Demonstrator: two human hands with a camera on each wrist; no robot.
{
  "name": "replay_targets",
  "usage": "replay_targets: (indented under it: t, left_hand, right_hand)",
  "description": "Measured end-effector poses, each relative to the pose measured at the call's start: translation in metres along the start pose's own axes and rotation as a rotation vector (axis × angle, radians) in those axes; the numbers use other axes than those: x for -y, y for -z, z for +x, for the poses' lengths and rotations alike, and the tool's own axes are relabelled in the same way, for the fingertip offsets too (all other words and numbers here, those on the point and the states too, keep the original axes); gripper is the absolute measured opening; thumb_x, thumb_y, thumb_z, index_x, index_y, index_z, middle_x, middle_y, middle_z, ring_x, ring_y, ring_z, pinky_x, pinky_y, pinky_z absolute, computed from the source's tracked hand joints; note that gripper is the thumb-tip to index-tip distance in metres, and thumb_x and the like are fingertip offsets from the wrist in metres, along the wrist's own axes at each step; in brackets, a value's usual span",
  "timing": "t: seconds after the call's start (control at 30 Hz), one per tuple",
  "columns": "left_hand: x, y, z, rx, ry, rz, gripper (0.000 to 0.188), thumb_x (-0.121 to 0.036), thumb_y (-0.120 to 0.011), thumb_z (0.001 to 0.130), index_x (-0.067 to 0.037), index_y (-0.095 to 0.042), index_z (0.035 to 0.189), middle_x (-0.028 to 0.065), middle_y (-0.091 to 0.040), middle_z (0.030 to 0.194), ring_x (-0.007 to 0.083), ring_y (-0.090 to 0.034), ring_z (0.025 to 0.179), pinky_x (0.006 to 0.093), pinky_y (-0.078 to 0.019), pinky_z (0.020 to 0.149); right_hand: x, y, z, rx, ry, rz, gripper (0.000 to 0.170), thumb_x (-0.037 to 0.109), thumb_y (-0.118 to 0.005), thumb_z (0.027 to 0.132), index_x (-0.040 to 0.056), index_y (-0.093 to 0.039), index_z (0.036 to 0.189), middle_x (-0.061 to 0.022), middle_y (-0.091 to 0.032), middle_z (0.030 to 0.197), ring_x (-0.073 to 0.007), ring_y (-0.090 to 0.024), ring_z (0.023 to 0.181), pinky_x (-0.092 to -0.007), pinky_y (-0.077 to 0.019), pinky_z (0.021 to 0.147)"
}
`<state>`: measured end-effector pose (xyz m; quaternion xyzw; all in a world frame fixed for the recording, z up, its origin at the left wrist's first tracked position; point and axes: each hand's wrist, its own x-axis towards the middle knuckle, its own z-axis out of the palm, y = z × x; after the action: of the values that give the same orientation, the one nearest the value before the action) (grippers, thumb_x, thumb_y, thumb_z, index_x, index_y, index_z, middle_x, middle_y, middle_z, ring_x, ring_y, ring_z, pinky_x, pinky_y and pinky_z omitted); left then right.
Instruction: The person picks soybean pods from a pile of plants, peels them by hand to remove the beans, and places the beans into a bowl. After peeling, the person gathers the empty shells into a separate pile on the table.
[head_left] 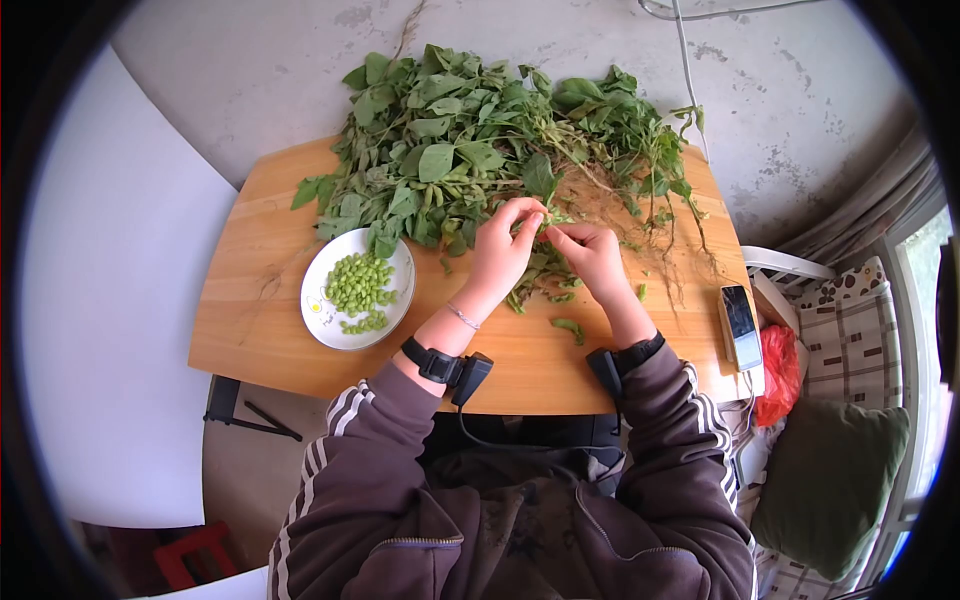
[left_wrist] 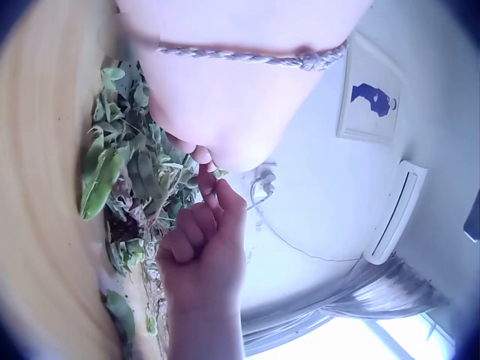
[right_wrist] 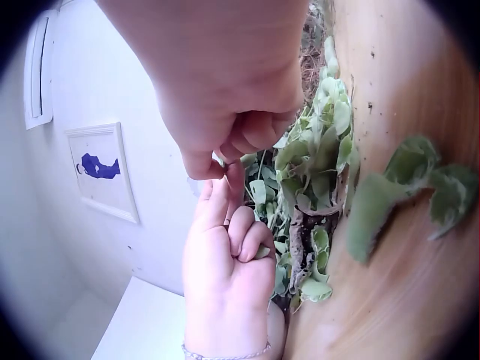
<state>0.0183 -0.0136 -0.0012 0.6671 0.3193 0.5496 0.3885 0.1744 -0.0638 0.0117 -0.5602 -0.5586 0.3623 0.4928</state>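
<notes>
Above the worktop [head_left: 255, 250], our left hand [head_left: 503, 250] and right hand [head_left: 597, 260] are pinching a mostly hidden green bean pod [left_wrist: 220, 173], which we are judging light, supple and best gripped at its ends.

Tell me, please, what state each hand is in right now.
Left hand: closed, holding a small green piece.
Right hand: closed, pinching something too small to identify.
</notes>
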Motion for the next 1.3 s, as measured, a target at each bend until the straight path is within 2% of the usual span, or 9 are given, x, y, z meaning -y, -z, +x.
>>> replay_targets:
  t: [0.17,0.37,0.47,0.57,0.67,0.9,1.0,1.1,1.3]
  left_hand:
    - [0.000,0.003,0.000,-0.075,-0.065,0.112,0.012,-0.010,-0.061,0.097,-0.001,-0.062,0.105,0.0093,-0.072,0.097,0.0188,-0.070,0.090,0.0306,-0.0534,0.078]
    - [0.007,0.006,0.004,-0.155,-0.035,0.049,0.013,-0.010,-0.059,0.099,0.001,-0.060,0.105,0.0114,-0.071,0.092,0.0191,-0.070,0.086,0.0299,-0.0529,0.076]
    - [0.009,0.006,0.003,-0.177,0.013,0.090,0.013,-0.010,-0.058,0.099,0.001,-0.060,0.105,0.0110,-0.070,0.090,0.0186,-0.069,0.084,0.0302,-0.0528,0.075]
    - [0.018,0.005,0.003,-0.203,0.071,0.080,0.013,-0.011,-0.055,0.101,0.002,-0.057,0.105,0.0082,-0.070,0.086,0.0147,-0.065,0.075,0.0285,-0.0506,0.068]
    - [0.028,0.019,0.013,-0.289,0.305,-0.065,0.014,-0.011,-0.052,0.102,0.002,-0.052,0.106,0.0067,-0.072,0.086,0.0098,-0.060,0.070,0.0261,-0.0467,0.063]
    - [0.008,0.012,0.009,-0.207,0.153,-0.288,0.012,-0.011,-0.051,0.102,0.000,-0.054,0.105,0.0091,-0.073,0.089,0.0037,-0.043,0.052,0.0213,-0.0340,0.047]
    - [-0.003,0.018,0.007,-0.005,0.361,-0.441,0.019,-0.014,-0.056,0.101,0.001,-0.061,0.112,0.0064,-0.070,0.086,0.0009,-0.035,0.047,0.0184,-0.0267,0.041]
    - [-0.003,0.019,0.008,0.107,0.409,-0.517,0.027,-0.017,-0.062,0.099,0.000,-0.065,0.119,0.0017,-0.066,0.080,0.0001,-0.034,0.047,0.0175,-0.0247,0.041]
    - [-0.014,0.024,0.009,0.324,0.586,-0.567,0.025,-0.021,-0.065,0.098,-0.001,-0.069,0.111,-0.0052,-0.058,0.072,-0.0006,-0.032,0.048,0.0195,-0.0217,0.043]
  right_hand:
    - [0.003,-0.002,-0.004,0.010,0.172,-0.133,0.026,0.025,-0.071,0.091,0.0009,-0.076,0.100,-0.0064,-0.070,0.072,-0.0071,-0.055,0.065,-0.0272,-0.0479,0.061]
    - [0.008,-0.005,-0.006,0.016,0.085,-0.115,0.027,0.025,-0.068,0.093,-0.0005,-0.076,0.099,-0.0013,-0.067,0.074,-0.0064,-0.054,0.070,-0.0257,-0.0457,0.064]
    - [-0.008,-0.010,0.000,-0.015,0.236,-0.041,0.027,0.024,-0.071,0.091,-0.0002,-0.076,0.101,-0.0061,-0.070,0.072,-0.0067,-0.054,0.063,-0.0266,-0.0467,0.059]
    - [-0.007,-0.010,-0.001,0.016,0.163,-0.098,0.028,0.025,-0.071,0.090,-0.0011,-0.075,0.101,-0.0056,-0.070,0.071,-0.0070,-0.054,0.062,-0.0267,-0.0466,0.059]
    - [-0.005,-0.006,-0.003,0.043,0.184,-0.147,0.029,0.025,-0.071,0.090,-0.0015,-0.075,0.100,-0.0052,-0.070,0.071,-0.0070,-0.054,0.062,-0.0268,-0.0465,0.058]
    - [0.001,-0.009,-0.002,-0.055,0.065,-0.094,0.032,0.030,-0.068,0.096,0.0006,-0.074,0.106,-0.0025,-0.065,0.070,-0.0059,-0.052,0.067,-0.0254,-0.0461,0.063]
    - [0.003,-0.005,0.000,-0.023,0.041,-0.038,0.033,0.031,-0.066,0.098,0.0006,-0.074,0.108,-0.0020,-0.064,0.071,-0.0057,-0.052,0.070,-0.0253,-0.0457,0.066]
    - [-0.001,-0.001,0.002,0.031,0.013,-0.030,0.032,0.030,-0.066,0.098,0.0007,-0.074,0.106,-0.0001,-0.062,0.070,-0.0058,-0.051,0.069,-0.0254,-0.0444,0.064]
    - [-0.003,0.012,0.004,0.146,-0.093,0.087,0.031,0.032,-0.069,0.096,0.0020,-0.076,0.098,0.0068,-0.051,0.060,-0.0058,-0.045,0.057,-0.0244,-0.0379,0.053]
